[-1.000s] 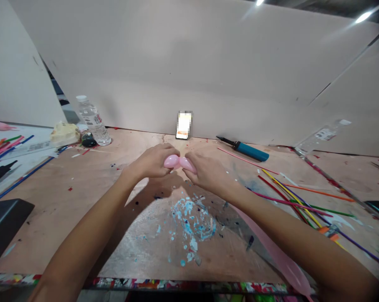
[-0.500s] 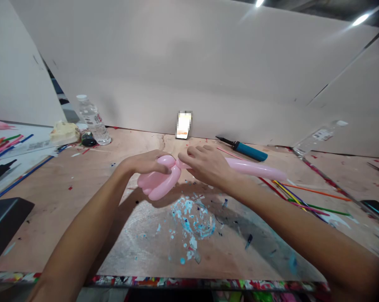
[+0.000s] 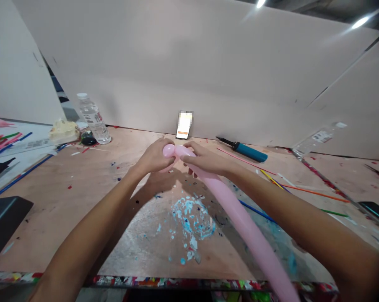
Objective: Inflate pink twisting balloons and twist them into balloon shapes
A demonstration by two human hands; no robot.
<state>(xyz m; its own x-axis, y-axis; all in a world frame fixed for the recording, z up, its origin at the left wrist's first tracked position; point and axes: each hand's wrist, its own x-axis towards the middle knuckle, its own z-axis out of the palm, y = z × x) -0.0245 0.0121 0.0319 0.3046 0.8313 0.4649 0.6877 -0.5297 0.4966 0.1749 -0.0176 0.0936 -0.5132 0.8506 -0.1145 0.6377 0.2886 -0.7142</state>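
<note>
A long pink modelling balloon point(image 3: 236, 214) runs from between my hands down to the front edge of the table, past the bottom of the view. My left hand point(image 3: 154, 155) is closed round its far end, where a small round bubble shows between thumb and fingers. Most of the folded loops there are hidden behind that hand. My right hand point(image 3: 205, 158) grips the long section just right of a pinched joint, thumb on top and fingers underneath. Both hands are close together above the table.
A phone point(image 3: 183, 126) leans on the white back panel. A blue hand pump point(image 3: 250, 152) lies right of it. Water bottles stand at left point(image 3: 94, 119) and lean at right point(image 3: 318, 138). Uninflated balloons point(image 3: 315, 193) lie at right; blue flecks point(image 3: 192, 218) mark the table's middle.
The balloon's long tail has swung from pointing right to pointing down toward me. My left hand has turned, and the folded loops have gone behind it. My right hand has changed its grip.
</note>
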